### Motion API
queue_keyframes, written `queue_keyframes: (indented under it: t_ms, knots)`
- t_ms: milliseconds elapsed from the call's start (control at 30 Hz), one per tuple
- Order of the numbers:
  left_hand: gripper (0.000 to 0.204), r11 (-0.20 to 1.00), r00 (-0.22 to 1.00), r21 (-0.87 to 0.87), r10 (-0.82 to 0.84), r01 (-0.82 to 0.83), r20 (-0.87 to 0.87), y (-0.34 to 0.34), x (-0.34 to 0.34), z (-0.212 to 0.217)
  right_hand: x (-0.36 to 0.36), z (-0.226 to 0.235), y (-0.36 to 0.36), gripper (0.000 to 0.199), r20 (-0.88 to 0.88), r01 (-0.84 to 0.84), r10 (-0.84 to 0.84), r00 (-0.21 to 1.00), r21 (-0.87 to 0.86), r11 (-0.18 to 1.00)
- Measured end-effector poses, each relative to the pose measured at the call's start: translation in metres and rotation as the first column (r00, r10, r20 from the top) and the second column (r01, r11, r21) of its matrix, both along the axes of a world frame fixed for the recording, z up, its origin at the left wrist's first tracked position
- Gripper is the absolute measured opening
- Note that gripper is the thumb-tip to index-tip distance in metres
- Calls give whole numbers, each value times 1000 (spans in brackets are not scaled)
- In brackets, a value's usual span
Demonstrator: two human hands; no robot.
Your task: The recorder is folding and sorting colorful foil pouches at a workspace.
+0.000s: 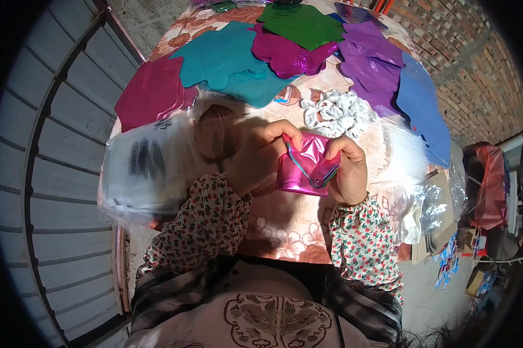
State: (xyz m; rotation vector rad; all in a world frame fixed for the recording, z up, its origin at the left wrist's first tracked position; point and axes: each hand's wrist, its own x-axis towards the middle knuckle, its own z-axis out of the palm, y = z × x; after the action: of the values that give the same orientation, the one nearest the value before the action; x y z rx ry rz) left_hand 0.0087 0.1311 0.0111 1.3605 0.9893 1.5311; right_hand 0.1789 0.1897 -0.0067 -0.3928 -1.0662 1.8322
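Note:
Both my hands hold a small folded pink foil packet [303, 168] above the table, close to my chest. My left hand [261, 155] grips its left edge and my right hand [348, 169] grips its right edge. A thin teal and red band stretches across the packet between my fingers. Just beyond the packet lies a heap of white rings [337, 111] on the floral tablecloth [284, 223].
Flat foil sheets cover the far table: crimson [151, 93], teal [227, 61], magenta [287, 53], green [302, 24], purple [371, 55], blue [427, 107]. Stacks of clear plastic bags [151, 168] lie at left and right. A brick wall [476, 64] is at right, grey shutter [41, 174] at left.

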Motion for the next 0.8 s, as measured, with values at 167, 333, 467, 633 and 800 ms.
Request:
queue_keyframes:
  t_ms: [167,333,467,633,800]
  knots:
    - [23,997,996,72,-30,36,-84,-1,-7,-4,4,2,1,20,-1,-44,44,999,70,997]
    - [9,957,842,254,250,-139,-478,0,-12,-16,6,-2,4,24,145,-13,-12,989,166,986]
    - [7,976,896,10,203,-217,-396,1,2,-2,8,3,3,25,252,5,-78,965,280,960]
    - [11,967,985,-239,117,-84,127,4,11,9,9,8,4,26,314,41,-216,925,480,876]
    - [23,854,942,-482,-26,196,336,1,1,8,11,10,7,24,338,-13,-227,913,581,813]
